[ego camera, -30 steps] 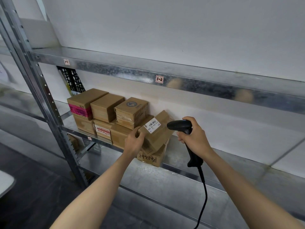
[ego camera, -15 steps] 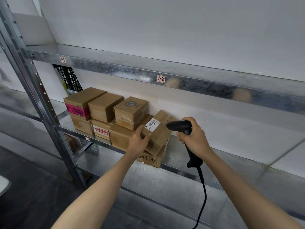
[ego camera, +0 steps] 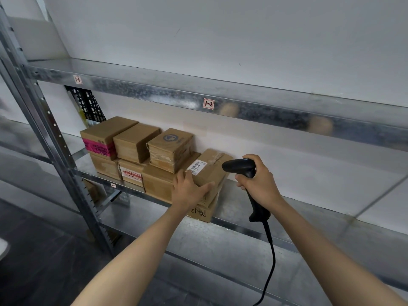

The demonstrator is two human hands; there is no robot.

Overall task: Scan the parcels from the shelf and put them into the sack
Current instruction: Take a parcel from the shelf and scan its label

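Standing before a metal shelf (ego camera: 309,209), a person works on the labelled parcel (ego camera: 213,173), a brown carton at the right end of a row of other parcels (ego camera: 134,142). It sits tilted on a lower box (ego camera: 202,213) with handwriting on it, so its white barcode label (ego camera: 197,166) faces outward. The left hand (ego camera: 189,191) grips it, thumb spread wide across the front and fingers curled over the upper left edge, likely to hold that angle steady. The right hand (ego camera: 261,184) has its fingers wrapped tight around the handle of a black scanner (ego camera: 239,166), with the nose just beside the label, aimed for a reading. A cable (ego camera: 272,250) hangs below. No sack is in sight.
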